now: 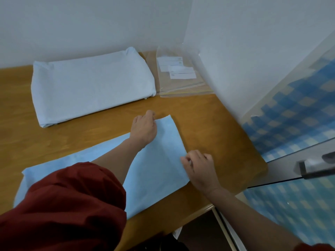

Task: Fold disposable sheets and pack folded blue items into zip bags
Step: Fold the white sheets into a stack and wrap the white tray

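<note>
- Blue sheet (154,165): a long folded strip lying flat, running from under the left forearm out to both sets of fingers. Its short end lies between the two hands.
- Far corner of that end: directly under the fingers (150,114) of the left hand (144,129).
- Near corner of the same end: at the fingertips (186,161) of the right hand (199,169), with the sheet's body extending away from them towards the red sleeve (63,205).
- Stack of folded sheets (90,84): pale blue, beyond the left fingers and well apart from them.
- Zip bags (181,84): clear, bearing white labels (181,71), just beside the stack, far beyond both hands in the corner.
- Table (208,127): brown wood, set into a corner of white wall (90,24). Bare wood lies just outside the right fingers.
- Glass door (290,205): to the right, with a dark handle (317,169) and a blue checked floor (290,115) seen through it.
- Left fingers: bent and held together over the sheet's far edge, gripping it; the tips are hidden behind the knuckles.
- Right fingers: curled close together, pinching the sheet's end edge near its near corner, with the heel of the hand over bare table.
</note>
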